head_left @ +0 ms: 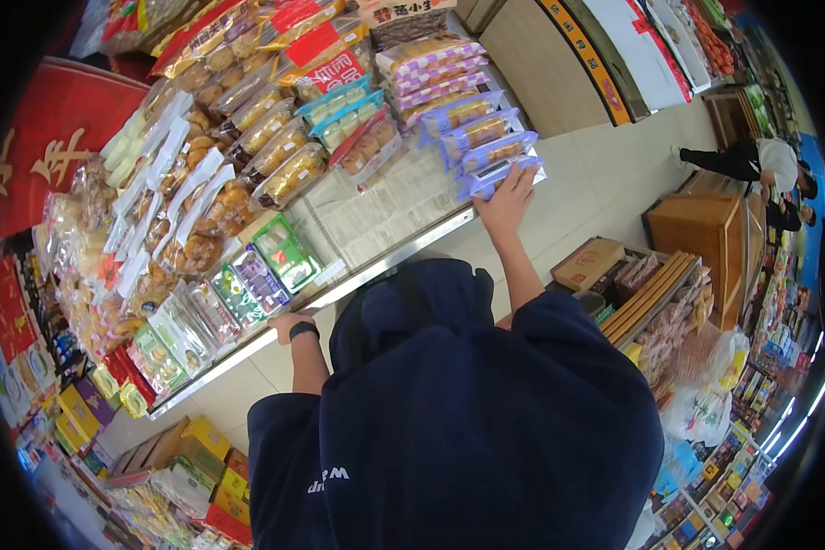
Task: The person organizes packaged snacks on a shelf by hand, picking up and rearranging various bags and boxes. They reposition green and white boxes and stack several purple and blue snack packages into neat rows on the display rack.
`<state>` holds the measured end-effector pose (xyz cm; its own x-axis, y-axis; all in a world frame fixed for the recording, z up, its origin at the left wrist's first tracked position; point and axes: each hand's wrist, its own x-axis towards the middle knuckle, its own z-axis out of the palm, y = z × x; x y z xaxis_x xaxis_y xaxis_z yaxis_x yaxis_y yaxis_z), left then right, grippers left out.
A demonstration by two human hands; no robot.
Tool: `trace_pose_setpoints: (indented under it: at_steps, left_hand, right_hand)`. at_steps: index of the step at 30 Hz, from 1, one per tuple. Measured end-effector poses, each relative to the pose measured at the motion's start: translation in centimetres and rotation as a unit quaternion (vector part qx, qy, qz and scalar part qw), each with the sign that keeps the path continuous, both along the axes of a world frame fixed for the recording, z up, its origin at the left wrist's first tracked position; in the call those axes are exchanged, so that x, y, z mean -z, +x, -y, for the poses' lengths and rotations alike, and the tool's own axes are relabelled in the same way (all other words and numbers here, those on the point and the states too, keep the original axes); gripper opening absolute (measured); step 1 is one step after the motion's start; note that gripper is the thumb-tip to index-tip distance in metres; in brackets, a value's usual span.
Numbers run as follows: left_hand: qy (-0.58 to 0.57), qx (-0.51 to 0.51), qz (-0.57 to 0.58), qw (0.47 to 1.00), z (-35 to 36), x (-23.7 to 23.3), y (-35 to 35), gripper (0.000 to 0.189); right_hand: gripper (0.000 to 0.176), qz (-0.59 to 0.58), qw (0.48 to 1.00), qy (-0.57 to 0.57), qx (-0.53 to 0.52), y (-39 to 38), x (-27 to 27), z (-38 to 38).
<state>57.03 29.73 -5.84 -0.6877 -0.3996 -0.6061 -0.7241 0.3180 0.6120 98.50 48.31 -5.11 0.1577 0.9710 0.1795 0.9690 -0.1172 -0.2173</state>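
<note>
My right hand point(510, 197) has its fingers over the nearest of several purple-wrapped packets of cake or bread point(482, 180), at the right end of the display table. At the table's metal front edge point(412, 237), my left hand point(291, 324), with a dark band on the wrist, grips the rim; its fingertips are partly hidden. Close to that hand lie a purple packet point(260, 280) and a green packet point(285, 252). Purple-and-white checked packets point(438, 71) are stacked behind the purple row. A clear pack of brown pastries point(367, 147) lies to the left of it.
Bagged round pastries point(197, 247) and long clear-wrapped rolls point(289, 176) fill the table's left side. A wooden cabinet point(701, 234) and a cardboard box point(588, 264) stand to the right. Another person point(777, 165) is farther off. Yellow boxes point(202, 440) sit at lower left.
</note>
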Motion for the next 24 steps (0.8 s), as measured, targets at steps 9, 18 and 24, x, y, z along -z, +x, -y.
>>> trace_pose_setpoints:
  at_steps: [9,18,24]
  left_hand:
    - [0.076,-0.135,-0.015,0.988,0.4,2.0,-1.0,0.058]
    - [0.082,-0.141,-0.011,0.987,0.5,2.1,-1.0,0.061]
    - [0.102,-0.158,-0.023,0.982,1.5,4.9,-1.8,0.061]
  right_hand:
    - [0.121,-0.004,0.994,-0.098,0.044,-2.4,-5.0,0.3]
    - [0.128,-0.302,0.935,-0.070,-0.170,-15.5,-0.8,-2.3]
    - [0.137,-0.330,0.936,-0.086,-0.088,-20.6,3.5,-4.3]
